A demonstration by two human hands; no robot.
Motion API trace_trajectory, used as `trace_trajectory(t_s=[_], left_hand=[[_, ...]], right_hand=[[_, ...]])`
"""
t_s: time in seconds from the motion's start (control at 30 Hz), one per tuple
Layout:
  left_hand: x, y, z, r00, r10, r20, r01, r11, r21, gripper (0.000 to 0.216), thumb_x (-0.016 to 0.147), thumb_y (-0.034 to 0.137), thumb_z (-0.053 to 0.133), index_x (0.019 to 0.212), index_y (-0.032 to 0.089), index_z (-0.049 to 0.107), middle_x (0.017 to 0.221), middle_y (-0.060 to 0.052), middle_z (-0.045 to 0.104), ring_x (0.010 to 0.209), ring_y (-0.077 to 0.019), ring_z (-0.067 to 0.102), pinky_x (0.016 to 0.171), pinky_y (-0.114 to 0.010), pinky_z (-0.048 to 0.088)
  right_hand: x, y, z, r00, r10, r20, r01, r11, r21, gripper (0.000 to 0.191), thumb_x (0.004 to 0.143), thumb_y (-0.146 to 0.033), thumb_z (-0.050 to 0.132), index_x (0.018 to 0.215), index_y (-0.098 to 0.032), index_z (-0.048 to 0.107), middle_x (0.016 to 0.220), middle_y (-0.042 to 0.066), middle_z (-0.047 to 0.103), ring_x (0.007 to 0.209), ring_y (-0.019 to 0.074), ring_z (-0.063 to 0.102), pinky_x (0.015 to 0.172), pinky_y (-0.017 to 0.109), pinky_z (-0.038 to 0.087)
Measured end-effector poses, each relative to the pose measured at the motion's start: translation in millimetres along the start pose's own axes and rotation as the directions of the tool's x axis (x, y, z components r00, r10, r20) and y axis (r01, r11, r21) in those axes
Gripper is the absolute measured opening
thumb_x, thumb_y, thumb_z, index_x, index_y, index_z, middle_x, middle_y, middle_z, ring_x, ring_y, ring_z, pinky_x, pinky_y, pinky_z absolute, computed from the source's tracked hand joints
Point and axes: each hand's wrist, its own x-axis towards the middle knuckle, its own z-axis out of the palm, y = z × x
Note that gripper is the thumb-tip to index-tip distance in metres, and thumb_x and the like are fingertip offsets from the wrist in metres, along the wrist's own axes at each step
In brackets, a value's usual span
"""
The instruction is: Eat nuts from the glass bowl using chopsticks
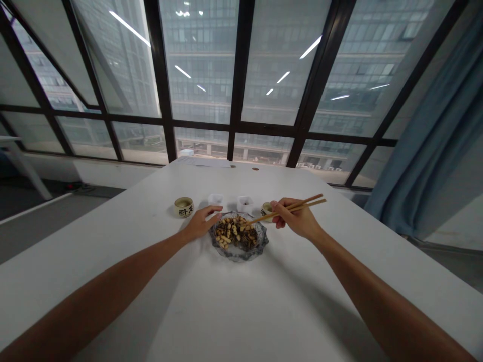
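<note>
Gripping chopsticks (261,218) in the right hand (296,216), slanting the long axis down over a glass bowl (238,256), pointing tips toward the bench's (211,311) left edge; holding the left hand (202,221) open beside it.

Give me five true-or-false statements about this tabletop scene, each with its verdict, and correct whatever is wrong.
1. The right hand holds two slim tan chopsticks. True.
2. The left hand grips the leftmost round yellow-green cup with dark lettering. False: that cup stands free, and the hand is at the rim of the faceted clear-grey glass bowl.
3. The bowl holds pale-yellow pieces and dark-brown pieces. True.
4. The long blue fabric curtain hangs at the picture's left. False: the curtain hangs at the right.
5. Two small translucent plastic containers stand beyond the bowl. True.
</note>
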Motion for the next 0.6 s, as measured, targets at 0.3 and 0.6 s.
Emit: trace_trajectory(t_s=[0.3,0.6], left_hand=[[-4,-4,5,0.999,-0.038,0.02,0.04,0.993,-0.112,0.042,0.089,0.054,0.061,0.109,0.018,0.07,0.113,-0.01,0.074,0.108,-0.0254,0.069,0.103,-0.045,0.053],[-4,-1,5,0.999,-0.04,0.028,0.043,0.992,-0.117,0.039,0.088,0.052,0.061,0.105,0.018,0.069,0.107,-0.009,0.075,0.104,-0.0244,0.07,0.099,-0.043,0.054]], right_hand=[[-13,-19,-1,0.963,-0.019,0.27,0.071,0.98,-0.184,0.055,0.082,-0.068,0.066,0.06,-0.018,0.063,0.05,0.004,0.065,0.038,0.0119,0.058,0.034,0.019,0.043],[-13,-17,-1,0.96,-0.006,0.279,0.074,0.97,-0.233,0.058,0.082,-0.073,0.062,0.065,-0.018,0.061,0.054,0.004,0.065,0.041,0.0122,0.06,0.037,0.02,0.046]])
